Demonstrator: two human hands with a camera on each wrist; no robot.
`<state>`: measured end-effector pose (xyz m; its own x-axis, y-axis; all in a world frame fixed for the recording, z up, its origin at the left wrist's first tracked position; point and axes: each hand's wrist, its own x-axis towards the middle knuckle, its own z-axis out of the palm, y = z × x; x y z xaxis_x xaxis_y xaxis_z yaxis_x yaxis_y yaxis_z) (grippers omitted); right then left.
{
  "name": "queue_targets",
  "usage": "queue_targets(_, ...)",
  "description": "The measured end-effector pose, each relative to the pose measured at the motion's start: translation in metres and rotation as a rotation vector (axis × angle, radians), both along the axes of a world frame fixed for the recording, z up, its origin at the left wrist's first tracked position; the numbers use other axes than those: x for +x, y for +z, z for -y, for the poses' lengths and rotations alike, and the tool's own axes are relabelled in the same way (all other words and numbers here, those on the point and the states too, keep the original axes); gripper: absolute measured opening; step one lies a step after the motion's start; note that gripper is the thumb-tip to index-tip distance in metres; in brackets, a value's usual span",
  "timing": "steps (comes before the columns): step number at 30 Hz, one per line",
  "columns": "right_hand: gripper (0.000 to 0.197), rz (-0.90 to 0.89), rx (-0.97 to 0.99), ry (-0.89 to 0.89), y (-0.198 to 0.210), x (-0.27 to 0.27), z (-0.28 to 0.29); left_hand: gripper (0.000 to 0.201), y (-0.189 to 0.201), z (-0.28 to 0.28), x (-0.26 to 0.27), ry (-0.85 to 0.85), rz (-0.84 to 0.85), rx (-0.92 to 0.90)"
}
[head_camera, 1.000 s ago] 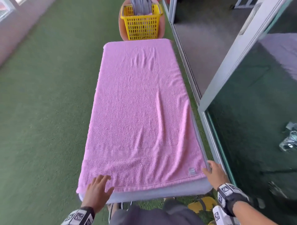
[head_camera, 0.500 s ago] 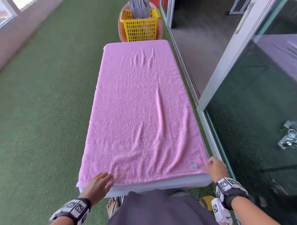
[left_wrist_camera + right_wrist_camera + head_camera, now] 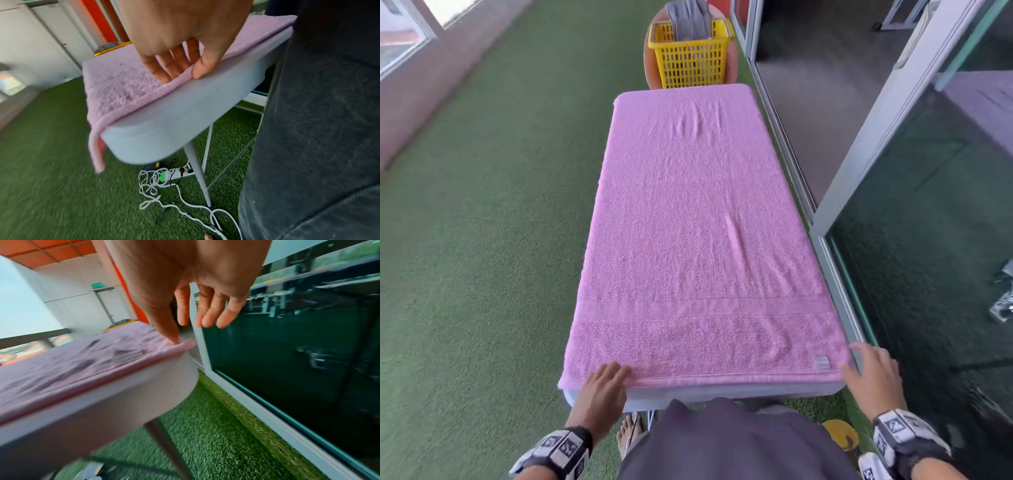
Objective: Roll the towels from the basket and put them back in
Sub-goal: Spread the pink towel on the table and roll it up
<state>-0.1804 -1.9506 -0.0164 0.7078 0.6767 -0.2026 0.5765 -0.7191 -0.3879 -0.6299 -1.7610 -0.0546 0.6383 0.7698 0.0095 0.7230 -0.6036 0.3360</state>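
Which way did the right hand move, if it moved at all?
Yes. The right hand slipped a little rightward off the pink towel's near corner, beyond the table's edge, and opened.

Towel (image 3: 698, 240) flat on table (image 3: 722, 392), basket (image 3: 691, 58) beyond far end, hands at near corners
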Motion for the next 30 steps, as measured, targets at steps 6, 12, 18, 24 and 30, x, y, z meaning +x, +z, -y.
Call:
queue_targets(6, 0.047, 0.042, -0.075, 0.505, -0.029, -0.027, 0.011, 0.036, 0.005, -0.004, -0.033, 0.315, 0.020, 0.062)
queue_targets(12, 0.033, 0.037, 0.058, 0.512, -0.018, -0.009, 0.005, 0.035, 0.011, -0.011, -0.022, 0.202, 0.042, -0.040)
queue_targets(18, 0.022, 0.047, -0.029, 0.459, -0.018, -0.005, -0.001, 0.040, 0.005, -0.009, -0.027, 0.302, 0.062, 0.028)
queue_targets(24, 0.030, 0.063, -0.093, 0.320, -0.004, 0.012, -0.010, 0.032, 0.007, -0.007, -0.031, 0.330, 0.016, 0.019)
queue_targets(30, 0.030, 0.029, 0.015, 0.198, -0.005, 0.017, -0.002, 0.031, 0.003, 0.000, -0.026, 0.359, 0.066, -0.023)
